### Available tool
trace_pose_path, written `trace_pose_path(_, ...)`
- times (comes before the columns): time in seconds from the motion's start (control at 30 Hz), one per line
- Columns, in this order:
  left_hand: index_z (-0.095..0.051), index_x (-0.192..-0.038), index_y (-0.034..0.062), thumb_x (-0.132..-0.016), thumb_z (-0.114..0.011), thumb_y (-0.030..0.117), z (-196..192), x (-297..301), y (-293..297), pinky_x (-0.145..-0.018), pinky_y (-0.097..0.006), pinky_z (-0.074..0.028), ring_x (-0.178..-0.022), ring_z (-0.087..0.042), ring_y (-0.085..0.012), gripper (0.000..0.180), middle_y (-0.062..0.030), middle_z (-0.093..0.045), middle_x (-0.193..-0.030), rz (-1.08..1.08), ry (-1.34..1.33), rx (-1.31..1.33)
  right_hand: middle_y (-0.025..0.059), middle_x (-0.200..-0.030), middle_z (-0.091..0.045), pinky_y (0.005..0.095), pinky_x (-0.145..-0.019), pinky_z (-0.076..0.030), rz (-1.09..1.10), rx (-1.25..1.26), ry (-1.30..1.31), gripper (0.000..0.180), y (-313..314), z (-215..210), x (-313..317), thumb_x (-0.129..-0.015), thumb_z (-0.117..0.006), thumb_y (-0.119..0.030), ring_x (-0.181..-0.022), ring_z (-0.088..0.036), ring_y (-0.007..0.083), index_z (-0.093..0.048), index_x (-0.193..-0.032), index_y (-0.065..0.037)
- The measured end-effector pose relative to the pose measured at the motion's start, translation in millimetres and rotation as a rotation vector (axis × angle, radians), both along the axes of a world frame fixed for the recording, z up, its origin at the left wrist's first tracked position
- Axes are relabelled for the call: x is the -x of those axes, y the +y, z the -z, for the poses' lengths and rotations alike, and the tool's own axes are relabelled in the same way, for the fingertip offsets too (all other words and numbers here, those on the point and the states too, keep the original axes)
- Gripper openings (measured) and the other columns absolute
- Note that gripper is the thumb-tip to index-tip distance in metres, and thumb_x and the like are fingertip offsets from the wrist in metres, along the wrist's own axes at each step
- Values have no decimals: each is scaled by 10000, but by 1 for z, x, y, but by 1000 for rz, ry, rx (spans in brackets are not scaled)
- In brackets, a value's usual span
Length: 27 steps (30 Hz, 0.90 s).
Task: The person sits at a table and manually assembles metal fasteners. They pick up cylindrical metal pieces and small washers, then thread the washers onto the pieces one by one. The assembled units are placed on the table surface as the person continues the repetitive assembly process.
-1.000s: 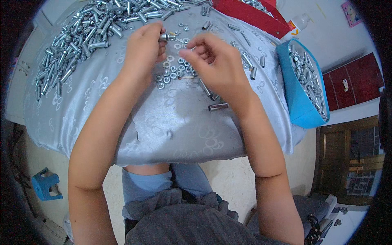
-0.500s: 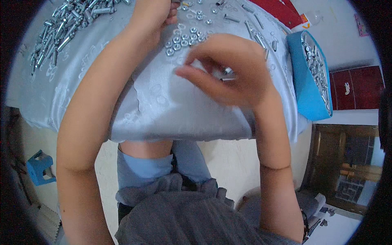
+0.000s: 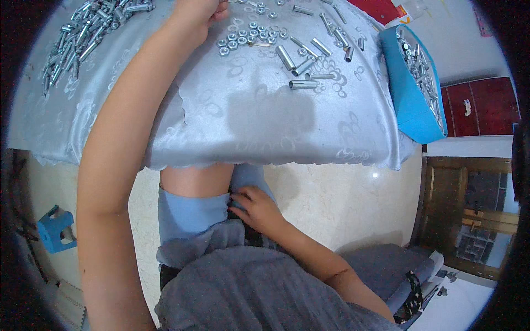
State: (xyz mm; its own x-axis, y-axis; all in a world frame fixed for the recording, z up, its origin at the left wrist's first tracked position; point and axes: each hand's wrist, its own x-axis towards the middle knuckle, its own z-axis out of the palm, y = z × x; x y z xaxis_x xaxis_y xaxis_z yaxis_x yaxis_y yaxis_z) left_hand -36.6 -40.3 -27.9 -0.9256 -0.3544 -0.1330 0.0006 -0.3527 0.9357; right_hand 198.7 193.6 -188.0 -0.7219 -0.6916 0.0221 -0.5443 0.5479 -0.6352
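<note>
Shirt: dark grey, 6 o'clock, nearest.
Right hand: 6 o'clock, below table edge, at the lap between the thighs; fingers curled, close together; can't tell if pinching anything.
Shorts: light blue, 7 o'clock, just beside right hand.
Tablecloth: shiny silver-grey, ring pattern, spans 10 to 2 o'clock.
Tubes: loose metal ones, between 12 and 1 o'clock, lying on the cloth at mixed angles, some touching.
Nuts: cluster, 12 o'clock, mostly flat, packed close, left of tubes.
Left hand: 11 o'clock, arm out over table, hand partly cut off by top edge; visible fingers curled in; can't tell what they grip. Nuts nearby.
Bolts: big heap, 10 o'clock, on the cloth.
Blue box: 2 o'clock, open-topped, metal parts inside.
Red box: 1 o'clock, only part visible, far side.
</note>
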Motion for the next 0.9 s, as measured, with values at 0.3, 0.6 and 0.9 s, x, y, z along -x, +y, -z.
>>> trace_pose_path(0.3,-502,-744,58,-802,-511,226,13,3,-12,-402,-242,-262,-461,-329,-84,178,17,-375,-544,-49,72,153,119,-889,-531,375,-737,-447,-301,-278,-148,200,-13,-30,31,-754,-570,-214,-859,-522,293,-581,-815,-24)
trace_pose_path(0.6,-495,-680,45,-783,-472,187,-10,-10,5,-413,-230,-309,-460,-366,-87,177,-3,-423,-563,13,26,49,172,-902,-560,437,-733,-455,-391,-330,-237,229,-17,3,34,-779,-493,-212,-855,-545,342,-588,-861,-20)
trace_pose_path(0.9,-470,-724,73,-804,-483,208,-14,-5,13,-381,-228,-228,-429,-278,-70,158,33,-303,-526,59,-65,-94,81,-792,-550,284,-582,-468,-357,129,-227,131,-17,-151,87,-795,-573,-144,-690,-561,185,-581,-903,-71)
